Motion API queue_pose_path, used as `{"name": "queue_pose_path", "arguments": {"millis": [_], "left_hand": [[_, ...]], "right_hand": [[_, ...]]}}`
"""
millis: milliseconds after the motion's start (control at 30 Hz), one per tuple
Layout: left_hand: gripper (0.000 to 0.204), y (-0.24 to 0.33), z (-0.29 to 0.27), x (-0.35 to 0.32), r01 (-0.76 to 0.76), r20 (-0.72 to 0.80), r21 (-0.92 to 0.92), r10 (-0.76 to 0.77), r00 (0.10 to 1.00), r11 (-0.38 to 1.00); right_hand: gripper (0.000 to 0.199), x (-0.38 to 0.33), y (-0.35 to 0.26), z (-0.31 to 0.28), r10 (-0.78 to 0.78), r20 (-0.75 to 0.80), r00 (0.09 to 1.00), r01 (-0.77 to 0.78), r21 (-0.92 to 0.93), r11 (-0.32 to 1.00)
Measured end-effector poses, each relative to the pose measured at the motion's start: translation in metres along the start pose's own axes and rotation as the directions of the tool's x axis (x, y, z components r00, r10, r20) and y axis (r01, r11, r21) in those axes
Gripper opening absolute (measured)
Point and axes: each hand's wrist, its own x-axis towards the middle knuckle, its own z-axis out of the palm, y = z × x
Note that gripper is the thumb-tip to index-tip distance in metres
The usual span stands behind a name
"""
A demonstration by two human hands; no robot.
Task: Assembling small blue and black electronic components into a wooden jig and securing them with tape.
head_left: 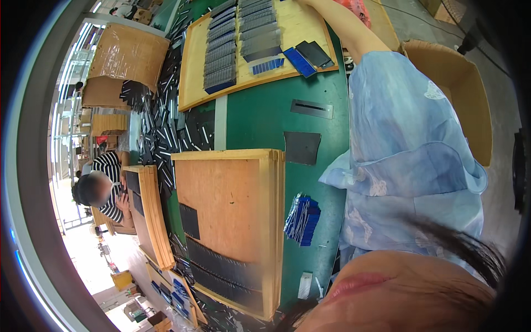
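A bare forearm of mine (345,25), seemingly the right, comes out of a loose light-blue sleeve (392,88) and runs off the top edge. Its hand lies outside the picture, as does my left hand. Closest to that arm is a wooden-framed tray (191,72) bearing two long rows of thin dark pieces (220,61) standing close together. Near the tray's edge lie a blue panel (299,62) and a dark panel (314,53), slightly overlapping. A short blue strip (267,66) lies by the end of one row.
Along the green table (257,124) are a slotted metal plate (311,108), a dark sheet (302,148), a pile of blue strips (302,220) and stacked wooden trays (221,177). Dark offcuts (160,122) litter the far side, where a person (108,166) works. A cardboard box (464,83) stands beside the table.
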Motion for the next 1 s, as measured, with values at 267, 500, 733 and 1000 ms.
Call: {"name": "queue_pose_path", "arguments": {"millis": [267,500,733,1000], "left_hand": [[0.030,-0.001,-0.005,-0.003,-0.047,-0.010,0.050,0.047,0.999,0.998],[0.028,-0.004,-0.001,0.000,-0.086,-0.032,0.115,0.091,0.995,0.990],[0.027,0.005,0.000,-0.003,-0.095,-0.046,0.157,0.104,0.994,0.983],[0.025,0.004,-0.046,-0.021,0.115,-0.086,0.456,-0.085,0.993,0.883]], "right_hand": [[0.018,-0.001,0.003,0.006,0.006,-0.046,0.999,-0.007,-0.024,1.000],[0.018,-0.002,-0.008,0.012,-0.101,-0.026,0.995,0.098,-0.102,0.990],[0.013,0.002,0.004,-0.014,-0.151,-0.130,0.980,0.155,0.027,0.987],[0.022,-0.076,-0.052,-0.075,-0.588,-0.365,0.722,0.689,0.303,0.658]]}}
